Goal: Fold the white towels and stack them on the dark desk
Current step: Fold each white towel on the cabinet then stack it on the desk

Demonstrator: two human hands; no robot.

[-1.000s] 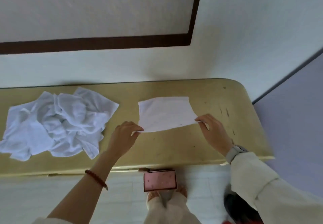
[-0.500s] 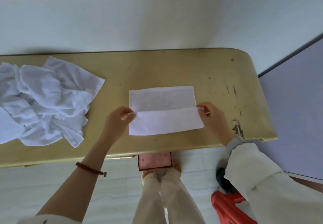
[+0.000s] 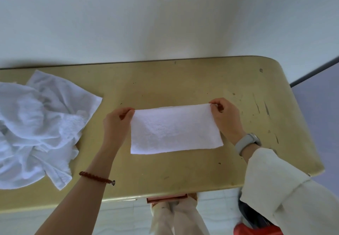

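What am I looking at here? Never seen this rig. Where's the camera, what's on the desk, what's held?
No machine: a person with bare hands, filmed by one wide-angle camera worn on the head, looking down. The left hand and right hand each pinch a far corner of a folded white towel lying on the yellowish desk. Each grip is thumb against fingers. A pile of unfolded white towels lies at the left. The right wrist wears a watch, the left a bead bracelet.
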